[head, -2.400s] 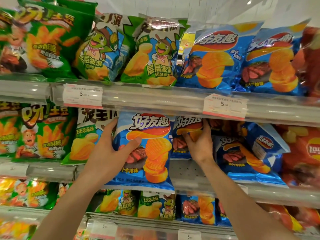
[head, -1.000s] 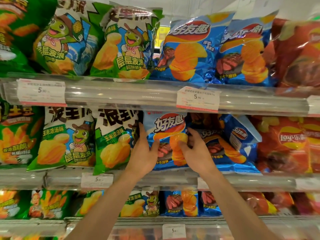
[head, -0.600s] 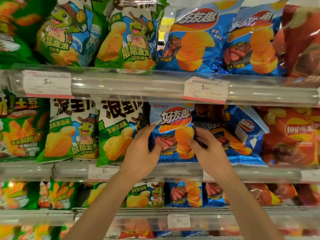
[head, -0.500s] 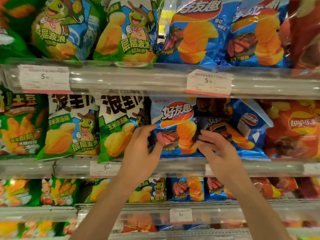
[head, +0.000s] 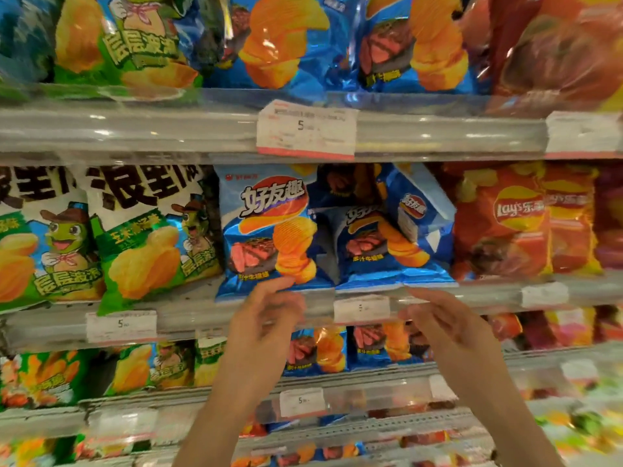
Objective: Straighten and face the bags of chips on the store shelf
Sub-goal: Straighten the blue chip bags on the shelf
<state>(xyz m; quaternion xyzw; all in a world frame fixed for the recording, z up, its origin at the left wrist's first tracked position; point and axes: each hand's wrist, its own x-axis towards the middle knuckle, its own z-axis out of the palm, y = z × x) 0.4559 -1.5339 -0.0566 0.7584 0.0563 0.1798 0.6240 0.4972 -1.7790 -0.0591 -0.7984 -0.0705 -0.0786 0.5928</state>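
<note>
The blue bag reads 好友趣; the tilted blue bag beside it bears the same logo. The red bag reads Lay's. The green bags show 浪. The price tags show 5.

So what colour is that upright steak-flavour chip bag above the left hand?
Blue steak chip bag, best seen in the head view.

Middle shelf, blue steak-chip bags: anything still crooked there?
Yes. The upright blue steak-chip bag faces front squarely, but the blue bag right of it sits lower and tilted, and a third blue bag behind it is turned sideways, showing its side. Both hands are off the bags.
</note>
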